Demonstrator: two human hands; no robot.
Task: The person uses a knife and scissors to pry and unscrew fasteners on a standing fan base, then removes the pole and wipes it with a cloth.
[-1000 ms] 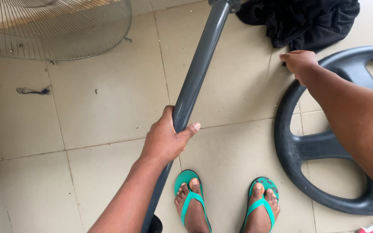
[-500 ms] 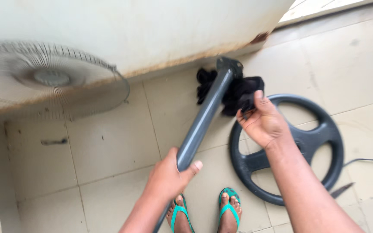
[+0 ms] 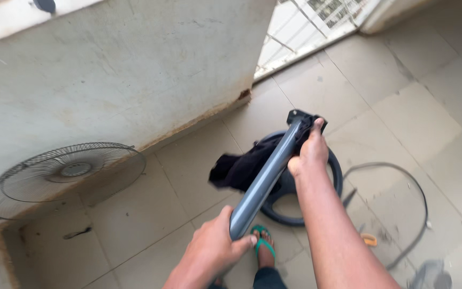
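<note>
Grey plastic fan pole [image 3: 266, 179] slants up over the tiled floor [image 3: 402, 112], held in both hands. Left hand [image 3: 212, 251] is wrapped around its lower end; right hand [image 3: 308, 152] is closed near the top end, pressing a black cloth [image 3: 236, 168] against the pole, the cloth hanging off to the left. Round dark fan base [image 3: 335, 179] lies beneath, a wire fan guard [image 3: 62, 176] leans on the wall [image 3: 108, 75]

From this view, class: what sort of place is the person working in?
Probably a tiled balcony or veranda of a home: a stained wall, a white railing grille and a fan guard leaning on the floor.
</note>
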